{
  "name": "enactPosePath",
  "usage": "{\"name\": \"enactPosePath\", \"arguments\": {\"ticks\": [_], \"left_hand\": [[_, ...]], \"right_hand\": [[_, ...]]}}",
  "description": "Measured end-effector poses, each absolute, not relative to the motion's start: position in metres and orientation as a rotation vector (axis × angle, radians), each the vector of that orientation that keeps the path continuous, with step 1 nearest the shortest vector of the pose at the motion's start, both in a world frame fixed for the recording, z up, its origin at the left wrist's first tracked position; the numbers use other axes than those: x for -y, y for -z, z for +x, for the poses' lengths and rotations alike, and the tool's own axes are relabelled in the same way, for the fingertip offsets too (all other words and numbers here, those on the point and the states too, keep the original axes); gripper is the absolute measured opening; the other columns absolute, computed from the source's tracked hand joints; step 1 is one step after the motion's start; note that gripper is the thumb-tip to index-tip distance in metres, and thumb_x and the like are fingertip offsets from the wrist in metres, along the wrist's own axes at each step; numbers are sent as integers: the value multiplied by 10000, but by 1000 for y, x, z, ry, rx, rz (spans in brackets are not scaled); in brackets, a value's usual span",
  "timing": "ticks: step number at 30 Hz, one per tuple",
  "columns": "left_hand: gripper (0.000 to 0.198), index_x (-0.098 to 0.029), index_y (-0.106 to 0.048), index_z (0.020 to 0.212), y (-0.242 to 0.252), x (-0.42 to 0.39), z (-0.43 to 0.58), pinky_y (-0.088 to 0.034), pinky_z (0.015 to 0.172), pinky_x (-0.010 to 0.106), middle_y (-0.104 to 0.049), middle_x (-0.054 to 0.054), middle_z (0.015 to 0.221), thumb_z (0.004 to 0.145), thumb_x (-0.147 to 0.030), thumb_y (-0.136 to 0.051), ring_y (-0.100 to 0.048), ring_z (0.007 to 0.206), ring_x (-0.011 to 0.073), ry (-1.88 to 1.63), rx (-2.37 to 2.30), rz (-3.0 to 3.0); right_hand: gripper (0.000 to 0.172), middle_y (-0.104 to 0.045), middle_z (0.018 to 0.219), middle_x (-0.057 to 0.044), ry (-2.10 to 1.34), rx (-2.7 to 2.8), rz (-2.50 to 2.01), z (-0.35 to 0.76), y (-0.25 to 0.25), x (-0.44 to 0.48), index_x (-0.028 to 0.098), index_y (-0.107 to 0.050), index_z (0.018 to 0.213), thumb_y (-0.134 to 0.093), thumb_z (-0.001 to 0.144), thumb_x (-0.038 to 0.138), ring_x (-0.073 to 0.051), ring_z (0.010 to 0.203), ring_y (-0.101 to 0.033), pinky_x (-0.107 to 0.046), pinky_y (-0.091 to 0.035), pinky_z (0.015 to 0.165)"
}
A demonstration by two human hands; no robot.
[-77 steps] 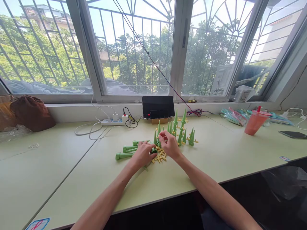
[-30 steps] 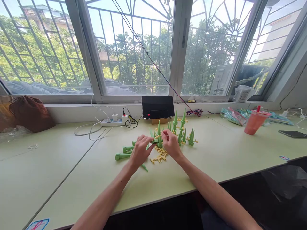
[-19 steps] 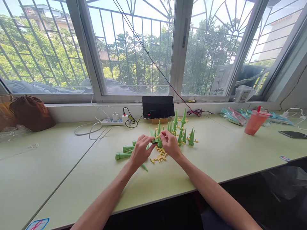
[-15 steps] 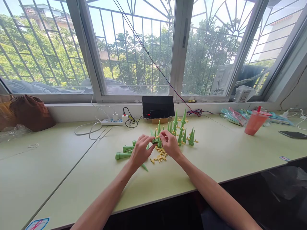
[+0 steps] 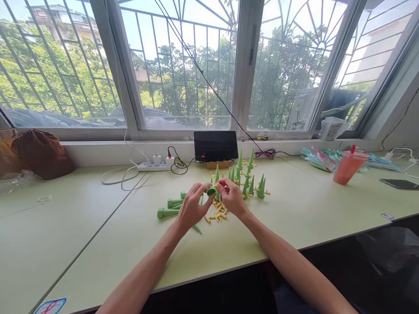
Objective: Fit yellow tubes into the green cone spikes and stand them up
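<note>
Fitting [image 5: 215, 186] held at the side of the cone [image 5: 211, 191].
The left hand [image 5: 194, 203] grips the cone near its base, open end toward the camera, above the table [image 5: 281, 226]; the right hand [image 5: 231, 198] pinches the fitting, just above the loose fittings [image 5: 220, 213]. Seating depth cannot be told. For a good fit, brace the cone firmly, align the fitting squarely, and press straight.

Holding a green spike [image 5: 211, 191] by its wide end in the left grip [image 5: 195, 204], pinching a small yellow fitting [image 5: 214, 186] at its side with the right grip [image 5: 232, 198] (near loose yellow pieces [image 5: 223, 215] and standing green spikes [image 5: 261, 189] on the desk [image 5: 288, 218]).
</note>
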State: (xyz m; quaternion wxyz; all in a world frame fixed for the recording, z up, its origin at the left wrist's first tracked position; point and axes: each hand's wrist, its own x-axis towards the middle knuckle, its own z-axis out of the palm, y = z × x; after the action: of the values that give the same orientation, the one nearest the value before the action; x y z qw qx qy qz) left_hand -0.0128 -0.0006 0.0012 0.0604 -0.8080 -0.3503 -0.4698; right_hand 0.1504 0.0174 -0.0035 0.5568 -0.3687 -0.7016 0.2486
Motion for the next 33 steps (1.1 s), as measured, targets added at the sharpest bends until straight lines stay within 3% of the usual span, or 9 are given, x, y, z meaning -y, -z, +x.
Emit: {"name": "enactPosePath", "arguments": {"ticks": [8, 22, 33], "left_hand": [[339, -199, -539, 1192, 1, -1, -15, -475, 717, 266, -558, 33, 902, 860, -235, -599, -554, 762, 145, 1415, 1071, -2460], [236, -216, -568, 1128, -2, -3, -15, -463, 651, 253, -562, 41, 951, 895, -246, -546, -524, 693, 124, 1534, 1145, -2436], [263, -190, -572, 1095, -2, -5, -12, -487, 619, 241, -627, 5, 793, 884, -344, -544, -557, 620, 113, 1683, 1335, -2444]], "right_hand": [[242, -536, 733, 0, -645, 1630, -842, 150, 5, -20, 198, -514, 859, -448, 920, 422, -107, 507, -506, -227, -398, 475], [268, -517, 680, 13, -694, 1634, -795, 148, 6, -19, 202, -510, 826, -463, 907, 454, -103, 476, -503, -221, -374, 431], [268, -555, 735, -4, -706, 1671, -791, 149, 2, -15, 192, -532, 859, -480, 899, 452, -108, 510, -530, -224, -403, 451]]}}
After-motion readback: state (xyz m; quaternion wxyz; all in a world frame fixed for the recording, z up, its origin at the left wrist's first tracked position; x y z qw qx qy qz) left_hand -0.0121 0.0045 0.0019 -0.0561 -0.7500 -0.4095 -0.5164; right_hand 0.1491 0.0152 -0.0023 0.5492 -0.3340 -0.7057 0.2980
